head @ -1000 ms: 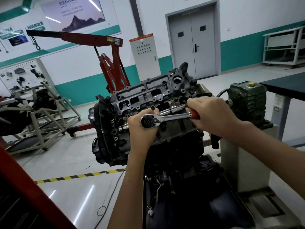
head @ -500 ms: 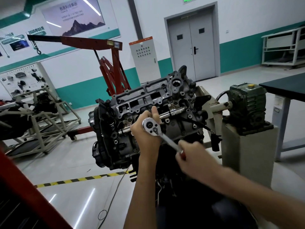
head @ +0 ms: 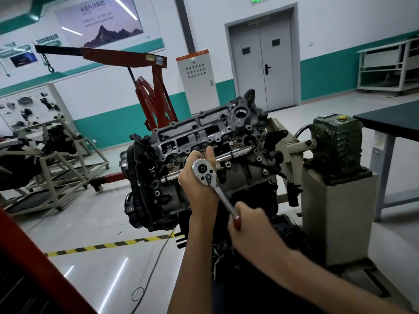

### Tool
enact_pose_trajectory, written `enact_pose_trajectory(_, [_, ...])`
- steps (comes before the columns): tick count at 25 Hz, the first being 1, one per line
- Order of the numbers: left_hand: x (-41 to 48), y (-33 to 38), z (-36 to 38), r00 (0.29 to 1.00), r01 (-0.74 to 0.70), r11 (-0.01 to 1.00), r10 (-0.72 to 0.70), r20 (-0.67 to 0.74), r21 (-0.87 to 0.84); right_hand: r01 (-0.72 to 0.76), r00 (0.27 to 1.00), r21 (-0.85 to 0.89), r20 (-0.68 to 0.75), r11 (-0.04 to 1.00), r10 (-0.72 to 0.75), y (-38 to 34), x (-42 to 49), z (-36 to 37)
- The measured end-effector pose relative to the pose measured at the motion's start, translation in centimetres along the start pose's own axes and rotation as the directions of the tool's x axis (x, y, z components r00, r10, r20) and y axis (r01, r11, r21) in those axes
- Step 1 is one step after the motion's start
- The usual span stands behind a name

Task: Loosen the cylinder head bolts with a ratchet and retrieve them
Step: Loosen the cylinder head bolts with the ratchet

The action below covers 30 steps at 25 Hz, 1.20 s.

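Right hand (head: 247, 225), nearest the camera: fingers wrapped tight round the red grip of the ratchet (head: 203, 171). The handle slopes down and to the right from the head.

Left hand (head: 197, 189): cupped behind the ratchet head with the thumb up beside it, clamping the head against the engine. The socket and the bolt under it are hidden by this hand, so seating cannot be confirmed.

Task item: the ratchet head sits at the near long edge of the cylinder head (head: 204, 130), about midway along it. The cylinder head is tilted towards the camera on its stand.

Judgement: loosening stroke in hand, bolt not yet out.

Risks:
- Socket not square on the bolt: it cams off, the bolt head rounds, and knuckles hit the casting.
- Sudden breakaway: the right hand drops towards the dark lower engine.
- Hard pull: the engine may rock about the stand gearbox (head: 335, 141) to its right.
- A freed bolt can fall to the floor (head: 90, 223).

Containers: no tray or bin for bolts shows near the engine. The open pockets along the cylinder head's top face look dark, contents unclear.

Further back: a black bench (head: 392, 118) at right and a red hoist (head: 156, 94) behind the engine.
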State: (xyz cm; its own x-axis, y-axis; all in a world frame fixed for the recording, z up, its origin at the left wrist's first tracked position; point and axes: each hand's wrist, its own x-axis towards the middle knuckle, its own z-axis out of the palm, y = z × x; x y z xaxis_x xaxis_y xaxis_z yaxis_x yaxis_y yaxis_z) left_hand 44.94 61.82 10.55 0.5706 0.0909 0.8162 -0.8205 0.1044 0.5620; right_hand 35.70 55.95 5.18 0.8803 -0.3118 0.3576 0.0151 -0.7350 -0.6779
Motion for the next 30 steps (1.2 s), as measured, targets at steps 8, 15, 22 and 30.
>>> enact_pose_trajectory(8, [2.0, -1.1, -2.9, 0.955, -0.146, 0.979, 0.1, 0.28, 0.146, 0.369, 0.92, -0.598, 0.126, 0.711, -0.371, 0.7, 5.8, -9.0])
enact_pose_trajectory(15, [0.2, -0.4, -2.1, 0.999, 0.007, 0.998, -0.01, 0.044, 0.07, 0.235, 0.962, -0.523, 0.006, 0.819, -0.272, 0.6, 3.5, -5.2])
enact_pose_trajectory(22, [0.9, -0.7, -0.9, 0.998, 0.058, 0.998, -0.058, 0.035, 0.01, 0.095, 0.995, -0.061, 0.046, 0.994, -0.093, -0.3, 0.1, -0.9])
enact_pose_trajectory(30, [2.1, -0.6, -3.4, 0.944, -0.048, 0.99, 0.002, 0.33, 0.129, 0.341, 0.917, -0.692, 0.096, 0.636, -0.388, -0.3, 6.8, -9.8])
